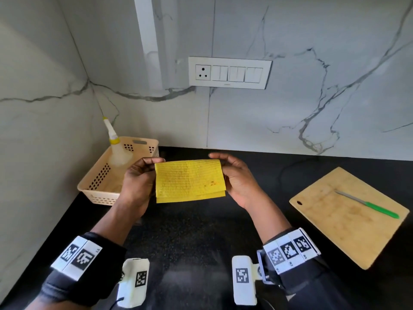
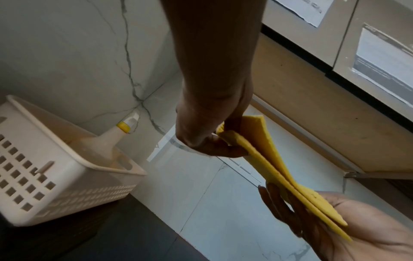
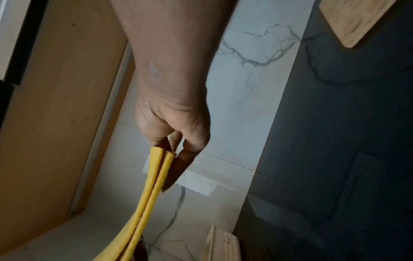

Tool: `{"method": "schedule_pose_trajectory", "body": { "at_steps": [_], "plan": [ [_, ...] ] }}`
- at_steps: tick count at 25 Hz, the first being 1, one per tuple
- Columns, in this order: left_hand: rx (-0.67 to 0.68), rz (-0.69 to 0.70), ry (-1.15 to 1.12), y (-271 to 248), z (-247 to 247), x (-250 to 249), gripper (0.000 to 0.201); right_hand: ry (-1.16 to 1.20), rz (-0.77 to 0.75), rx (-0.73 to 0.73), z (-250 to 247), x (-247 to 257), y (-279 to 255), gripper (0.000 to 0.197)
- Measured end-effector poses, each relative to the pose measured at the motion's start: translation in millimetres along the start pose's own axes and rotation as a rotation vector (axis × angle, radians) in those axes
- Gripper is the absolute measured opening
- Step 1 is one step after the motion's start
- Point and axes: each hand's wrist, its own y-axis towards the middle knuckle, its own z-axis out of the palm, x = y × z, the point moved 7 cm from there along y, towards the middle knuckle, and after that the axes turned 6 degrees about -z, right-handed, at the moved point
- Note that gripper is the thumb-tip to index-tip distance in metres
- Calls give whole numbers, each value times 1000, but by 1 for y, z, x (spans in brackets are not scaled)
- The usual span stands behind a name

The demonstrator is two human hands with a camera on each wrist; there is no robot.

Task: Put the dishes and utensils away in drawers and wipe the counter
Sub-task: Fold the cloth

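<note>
Here, folded cloth (image 1: 190,180) held above the counter (image 1: 196,238). Left hand (image 1: 137,182) pinches its left edge; right hand (image 1: 238,180) grips its right edge, fingers behind. Basket (image 1: 98,193) left; board (image 1: 348,215) with knife (image 1: 368,204) right.

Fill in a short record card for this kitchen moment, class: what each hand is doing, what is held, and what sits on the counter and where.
Left hand: grips the left edge of the yellow cloth
Right hand: holds the cloth's right edge
Cloth: folded in layers, held above the black counter
Basket: cream, in the left corner
Bottle: leans inside the basket, yellow collar
Cutting board: wooden, on the right of the counter
Knife: green handle, lying on the board
Wiping: not yet begun
</note>
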Motion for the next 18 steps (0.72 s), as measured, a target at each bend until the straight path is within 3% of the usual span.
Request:
{"method": "schedule_pose_trajectory", "body": {
  "at_steps": [3, 8, 9, 13, 18],
  "plan": [
    [-55, -67, -48, 17, -32, 1, 14, -76, 110, -28, 25, -19, 17, 28],
    [-221, -178, -111, 54, -125, 4, 12, -6, 266, -18, 102, -62, 53, 20],
    [-255, -190, -128, 59, -142, 5, 13, -54, 262, 24, 118, -69, 59, 15],
    [-297, -175, -68, 78, -186, 2, 11, -339, 192, 125, 176, -93, 85, 42],
    [-269, -114, 114, 104, -206, -2, 14, -840, -6, 220, 222, -85, 112, 45]
  ]
}}
